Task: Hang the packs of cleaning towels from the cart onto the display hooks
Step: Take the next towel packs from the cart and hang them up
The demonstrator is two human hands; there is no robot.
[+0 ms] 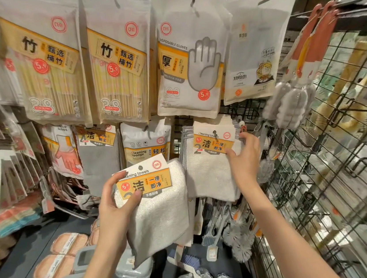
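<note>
My left hand (116, 200) grips a pack of white cleaning towels (161, 208) by its orange and white card label, thumb across the label's front. The pack is held in front of the display, below the sponge packs. To its right, several matching cleaning towel packs (209, 172) hang together on a display hook (242, 124). My right hand (245, 154) pinches the right edge of the front hanging pack's label, thumb in front and fingers behind. The cart is not in view.
Chopstick packs (47, 70) and disposable glove packs (189, 64) hang above. Cleaning sponge packs (146, 143) hang behind the held pack. A wire grid rack (334, 166) with brushes stands to the right. Sponges and grey containers (61, 264) lie on the shelf below.
</note>
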